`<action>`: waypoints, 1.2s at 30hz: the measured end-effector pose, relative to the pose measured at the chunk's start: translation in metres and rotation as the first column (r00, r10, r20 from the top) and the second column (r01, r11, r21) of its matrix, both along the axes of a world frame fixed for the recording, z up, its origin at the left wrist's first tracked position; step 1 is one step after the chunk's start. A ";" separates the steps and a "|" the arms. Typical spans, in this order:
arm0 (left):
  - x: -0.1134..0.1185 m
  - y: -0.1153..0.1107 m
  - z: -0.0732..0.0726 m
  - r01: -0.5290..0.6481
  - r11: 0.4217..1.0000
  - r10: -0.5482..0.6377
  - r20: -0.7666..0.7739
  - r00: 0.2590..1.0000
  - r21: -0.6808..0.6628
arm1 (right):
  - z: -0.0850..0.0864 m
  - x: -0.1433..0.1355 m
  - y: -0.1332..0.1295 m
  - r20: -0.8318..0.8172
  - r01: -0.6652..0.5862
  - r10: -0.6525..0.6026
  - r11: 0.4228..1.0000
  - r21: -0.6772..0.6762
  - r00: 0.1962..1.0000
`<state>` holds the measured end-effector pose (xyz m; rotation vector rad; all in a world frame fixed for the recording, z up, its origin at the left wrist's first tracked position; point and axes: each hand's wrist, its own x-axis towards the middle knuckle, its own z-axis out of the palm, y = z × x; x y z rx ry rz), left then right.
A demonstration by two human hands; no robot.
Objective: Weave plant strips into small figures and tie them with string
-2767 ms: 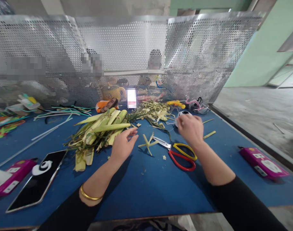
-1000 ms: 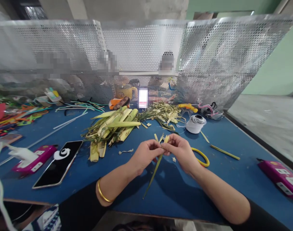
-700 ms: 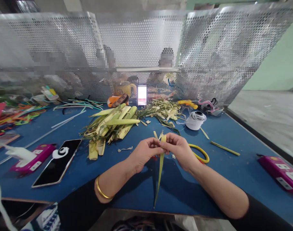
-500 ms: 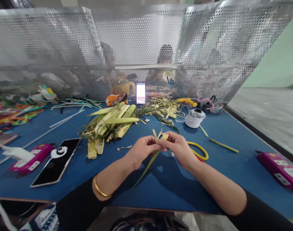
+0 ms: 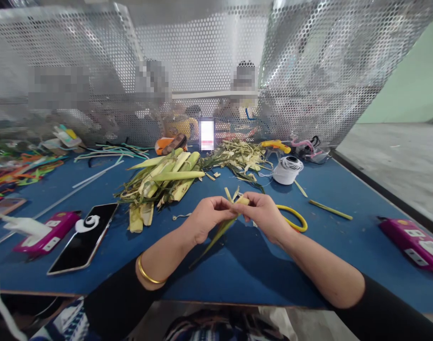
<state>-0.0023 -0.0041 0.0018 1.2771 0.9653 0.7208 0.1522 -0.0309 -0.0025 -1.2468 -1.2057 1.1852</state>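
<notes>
A pale green leaf strip point(image 5: 218, 235), like a piece of corn husk, is pinched between my two hands above the blue table. Its long pointed tail slants down to the left, and short ends stick up above my fingers. My left hand point(image 5: 212, 215) grips it with thumb and forefinger. Close against it, fingertips nearly touching, my right hand point(image 5: 262, 212) pinches the folded yellowish part. The exact fold is hidden by my fingers. Left of my hands lies a pile of similar green leaf pieces point(image 5: 166, 177).
Beyond my hands are shredded leaf scraps point(image 5: 243, 156) and a white thread spool point(image 5: 287, 170). A yellow ring point(image 5: 298, 218) lies beside my right wrist. Phone point(image 5: 85, 239) and magenta power strip point(image 5: 48, 234) are left, another power strip point(image 5: 413, 241) right. A perforated metal screen point(image 5: 202, 52) borders the back.
The leaf strip's tail has swung slightly left and up. Both hands keep their pinch in nearly the same place, and the whole view has shifted a little.
</notes>
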 end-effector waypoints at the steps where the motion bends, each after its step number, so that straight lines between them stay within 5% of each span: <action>1: 0.000 0.000 0.000 -0.015 1.000 0.015 0.013 1.000 -0.021 | 0.000 0.000 0.000 -0.023 -0.010 0.010 1.000 0.007 1.000; 5: 0.000 0.003 0.000 -0.033 0.989 0.046 0.091 0.995 -0.146 | 0.000 0.001 0.000 -0.150 -0.062 0.063 0.998 0.012 0.987; 9: -0.002 0.005 0.002 -0.033 0.995 0.036 0.039 0.999 -0.092 | -0.001 0.001 0.001 -0.182 -0.028 0.018 0.998 -0.054 0.983; 13: -0.004 0.006 0.003 0.016 0.999 -0.015 -0.023 1.000 0.029 | -0.001 0.001 0.001 -0.108 0.005 -0.009 0.999 -0.039 0.994; 26: -0.002 0.002 0.004 0.071 0.997 -0.071 -0.020 0.997 -0.028 | -0.006 0.003 0.002 0.067 0.054 -0.066 0.986 0.157 0.996; 36: 0.001 -0.001 0.001 0.084 0.996 -0.081 -0.072 0.994 0.031 | -0.002 0.005 0.001 0.222 -0.078 0.026 0.970 0.229 0.975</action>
